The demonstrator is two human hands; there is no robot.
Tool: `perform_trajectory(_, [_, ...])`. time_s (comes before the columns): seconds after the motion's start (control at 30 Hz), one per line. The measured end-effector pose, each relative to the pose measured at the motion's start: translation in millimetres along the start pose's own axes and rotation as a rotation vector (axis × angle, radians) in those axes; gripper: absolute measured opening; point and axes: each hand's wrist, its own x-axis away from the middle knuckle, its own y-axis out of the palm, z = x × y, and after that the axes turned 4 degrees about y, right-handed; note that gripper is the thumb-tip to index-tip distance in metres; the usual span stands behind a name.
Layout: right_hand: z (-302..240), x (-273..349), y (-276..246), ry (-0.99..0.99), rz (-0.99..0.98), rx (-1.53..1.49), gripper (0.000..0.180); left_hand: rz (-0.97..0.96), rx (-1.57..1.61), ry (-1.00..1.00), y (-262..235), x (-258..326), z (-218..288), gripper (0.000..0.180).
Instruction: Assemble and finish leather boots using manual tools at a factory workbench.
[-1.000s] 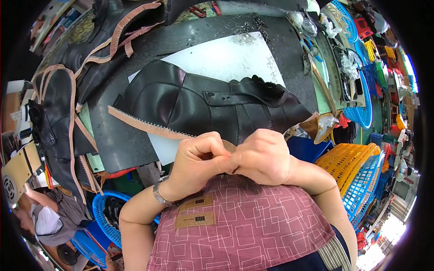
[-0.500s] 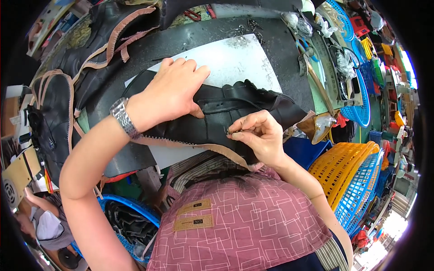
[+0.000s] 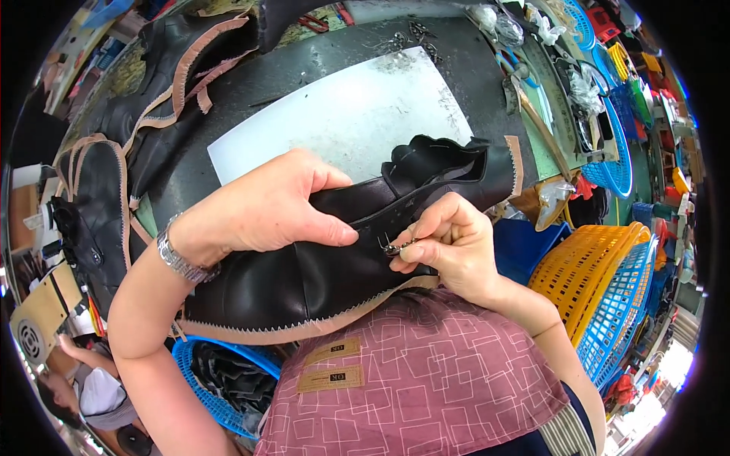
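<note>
A black leather boot upper (image 3: pixel 319 281) with a tan zigzag-cut edge lies across my lap and the front of the dark workbench (image 3: pixel 319 57). My left hand (image 3: pixel 266 205), with a metal watch on its wrist, lies flat on top of the leather and presses it down. My right hand (image 3: pixel 449 243) pinches a small metal buckle (image 3: pixel 389 247) between thumb and fingers, against the leather near the strap. A white cutting board (image 3: pixel 342 114) lies on the bench just behind the leather.
More black uppers with tan edges (image 3: pixel 99 197) are piled at the left. A blue basket (image 3: pixel 220 380) holding leather pieces sits below left. Orange and blue baskets (image 3: pixel 601 281) stand at the right. Tools and bags (image 3: pixel 532 45) crowd the far right. Another person (image 3: pixel 84 387) is at the lower left.
The leather upper has come closer to me. My left hand slid from its far side onto its middle. My right hand now holds the buckle against the leather.
</note>
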Motion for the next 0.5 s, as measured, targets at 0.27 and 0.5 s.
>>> perform_trajectory(0.27, [9,12,17,0.041,0.08,-0.07,0.016,0.045,0.022,-0.001,14,5,-2,0.022])
perform_trajectory(0.5, [18,20,25,-0.013,0.17,-0.038,0.016,0.061,-0.089,0.018,23,10,-4,0.017])
